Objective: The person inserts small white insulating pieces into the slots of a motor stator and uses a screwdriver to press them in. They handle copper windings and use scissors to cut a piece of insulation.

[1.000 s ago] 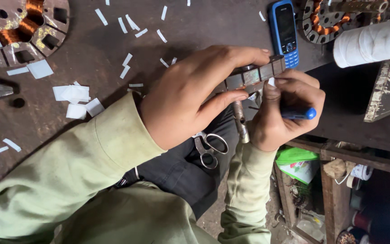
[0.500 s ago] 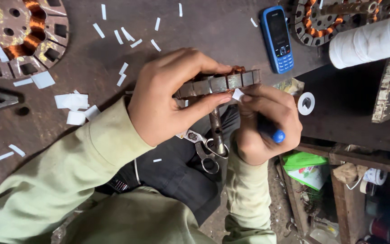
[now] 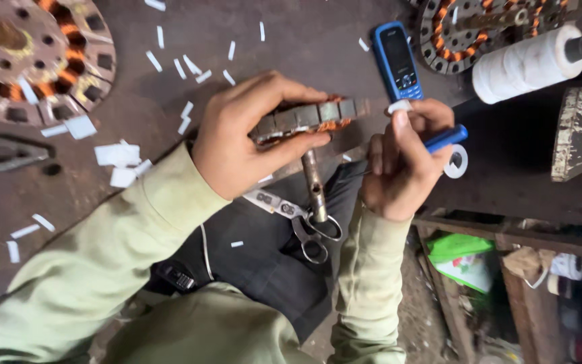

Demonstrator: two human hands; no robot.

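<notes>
Two hands meet over the lap, at the near edge of the worktop. Left hand clamps the wound stator edge-on, thumb below, fingers curled over the rim; its metal shaft hangs toward 6 o'clock. Right hand sits at 3 o'clock from the stator, closed around a blue-handled tool whose handle points to 2 o'clock, with a white paper slip pinched at the fingertips, just beside the stator's right rim. The stator's long axis runs 9 to 3, so the right hand is nearer that rim. Scissors lie on the lap at 6 o'clock. Blue phone at 12 o'clock; thread spool at 2.
</notes>
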